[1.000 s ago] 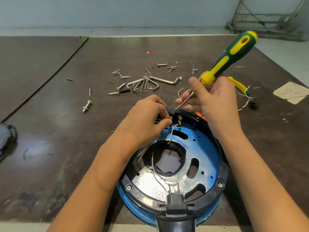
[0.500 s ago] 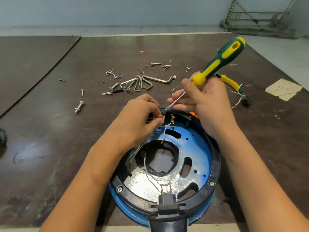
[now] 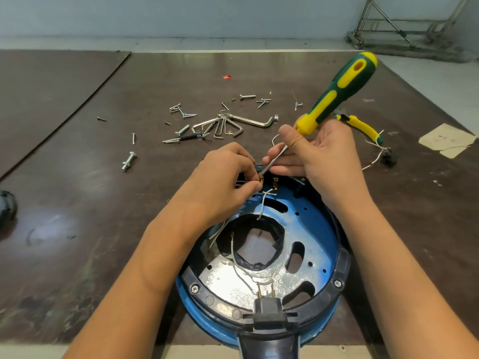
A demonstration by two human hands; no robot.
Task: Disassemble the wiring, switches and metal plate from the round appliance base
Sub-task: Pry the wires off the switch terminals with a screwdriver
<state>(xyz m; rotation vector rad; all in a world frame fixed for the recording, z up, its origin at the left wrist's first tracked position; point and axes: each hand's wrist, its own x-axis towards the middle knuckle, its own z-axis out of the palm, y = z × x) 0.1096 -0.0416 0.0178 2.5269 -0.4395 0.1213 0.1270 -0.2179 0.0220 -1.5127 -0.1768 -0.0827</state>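
The round blue appliance base [image 3: 321, 244] with a black rim lies open on the table's near edge. White wires [image 3: 241, 263] run across its shiny metal plate [image 3: 228, 283] to a black plug socket [image 3: 269, 309] at the front. My left hand [image 3: 220, 182] pinches a wire terminal at the switch [image 3: 274, 182] on the far rim. My right hand [image 3: 318, 154] grips a green and yellow screwdriver [image 3: 339, 92], whose tip touches that terminal.
Loose screws, bolts and a bundle of hex keys [image 3: 225, 124] lie scattered behind the base. Yellow-handled pliers [image 3: 363, 126] and a removed part with white wires [image 3: 386, 154] sit at the right. A black object [image 3: 6, 206] is at the left edge.
Both hands stay at the switch terminal with only slight shifts; the view has drifted a little. The screwdriver handle has tilted slightly more upright.
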